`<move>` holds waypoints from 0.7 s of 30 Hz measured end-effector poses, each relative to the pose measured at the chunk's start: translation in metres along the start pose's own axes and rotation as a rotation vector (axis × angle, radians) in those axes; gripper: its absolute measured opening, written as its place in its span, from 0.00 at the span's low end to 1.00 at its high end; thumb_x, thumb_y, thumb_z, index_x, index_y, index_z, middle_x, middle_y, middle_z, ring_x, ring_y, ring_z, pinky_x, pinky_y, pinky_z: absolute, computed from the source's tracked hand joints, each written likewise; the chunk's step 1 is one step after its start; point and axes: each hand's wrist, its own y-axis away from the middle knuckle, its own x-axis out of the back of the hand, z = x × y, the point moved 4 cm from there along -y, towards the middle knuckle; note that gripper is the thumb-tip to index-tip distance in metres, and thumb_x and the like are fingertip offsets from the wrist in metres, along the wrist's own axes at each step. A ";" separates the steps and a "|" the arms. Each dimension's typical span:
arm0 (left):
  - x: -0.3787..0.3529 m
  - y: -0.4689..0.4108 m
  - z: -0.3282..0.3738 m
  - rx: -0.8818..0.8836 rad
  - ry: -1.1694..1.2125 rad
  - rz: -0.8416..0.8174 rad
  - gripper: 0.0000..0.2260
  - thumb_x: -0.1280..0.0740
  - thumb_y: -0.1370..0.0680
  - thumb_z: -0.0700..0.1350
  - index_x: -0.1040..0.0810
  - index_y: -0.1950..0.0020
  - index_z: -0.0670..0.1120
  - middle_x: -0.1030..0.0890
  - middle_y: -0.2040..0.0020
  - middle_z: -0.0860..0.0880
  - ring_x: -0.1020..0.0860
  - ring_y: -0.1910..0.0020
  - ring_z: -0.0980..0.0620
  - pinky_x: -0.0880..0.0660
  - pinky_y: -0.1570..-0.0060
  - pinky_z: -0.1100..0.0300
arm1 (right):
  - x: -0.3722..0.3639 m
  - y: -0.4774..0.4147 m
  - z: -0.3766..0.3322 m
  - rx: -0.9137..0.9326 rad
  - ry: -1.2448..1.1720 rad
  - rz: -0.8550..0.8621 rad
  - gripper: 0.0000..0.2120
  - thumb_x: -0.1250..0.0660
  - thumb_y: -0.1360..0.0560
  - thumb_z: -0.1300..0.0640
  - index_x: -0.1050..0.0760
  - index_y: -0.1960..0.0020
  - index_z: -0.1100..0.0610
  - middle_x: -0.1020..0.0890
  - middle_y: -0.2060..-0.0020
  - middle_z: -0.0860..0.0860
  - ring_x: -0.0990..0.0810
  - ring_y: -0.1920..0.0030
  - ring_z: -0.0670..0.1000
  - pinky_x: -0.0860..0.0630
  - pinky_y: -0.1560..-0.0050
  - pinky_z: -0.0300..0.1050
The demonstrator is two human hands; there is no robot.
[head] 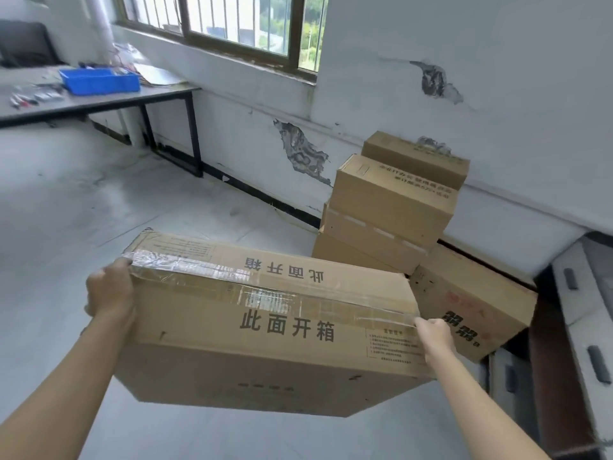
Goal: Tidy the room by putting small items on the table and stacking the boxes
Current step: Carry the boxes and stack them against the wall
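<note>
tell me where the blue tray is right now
The blue tray sits on the table at the upper left of the head view, below the window, with small items just left of it.

Large carton (265, 327): "此面开箱" in bold black on near top flap; same four characters upside down on far flap. Small framed print at right corner too fine to read. Stacked carton (391, 194): inverted line, illegible. Low carton (471, 307): red mark and dark characters, unreadable.
</note>
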 end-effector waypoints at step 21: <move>-0.107 -0.346 0.060 0.194 0.012 0.273 0.28 0.39 0.37 0.63 0.21 0.45 0.47 0.21 0.43 0.42 0.26 0.43 0.36 0.33 0.37 0.40 | -0.332 -0.138 -0.313 0.095 0.217 -0.247 0.20 0.38 0.26 0.52 0.31 0.35 0.56 0.27 0.37 0.58 0.32 0.36 0.61 0.35 0.38 0.49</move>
